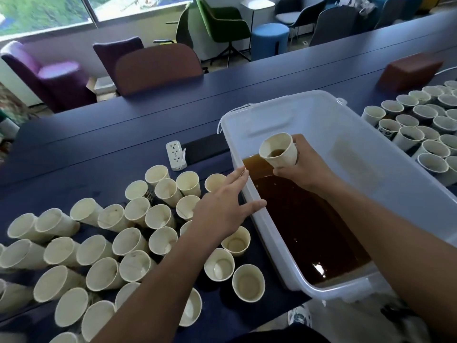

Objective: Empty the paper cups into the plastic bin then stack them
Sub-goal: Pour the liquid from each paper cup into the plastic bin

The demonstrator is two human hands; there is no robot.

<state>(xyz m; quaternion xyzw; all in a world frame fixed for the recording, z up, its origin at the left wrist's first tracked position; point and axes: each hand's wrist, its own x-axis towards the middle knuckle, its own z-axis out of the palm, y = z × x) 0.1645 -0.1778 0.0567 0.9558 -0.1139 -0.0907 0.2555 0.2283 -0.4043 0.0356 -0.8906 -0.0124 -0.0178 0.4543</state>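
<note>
Paper cup (279, 150) — tilted, brown dregs inside

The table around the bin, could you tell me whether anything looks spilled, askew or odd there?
No spill shows on the table. One oddity: the task says stack, yet the emptied cups left of the bin stand loose, unstacked. The bin also juts past the table's near edge. The right hand holds a tilted cup over the brown liquid.

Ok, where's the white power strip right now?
In the head view, the power strip lies on the dark table, left of the plastic bin, just beyond the empty cups.
</note>
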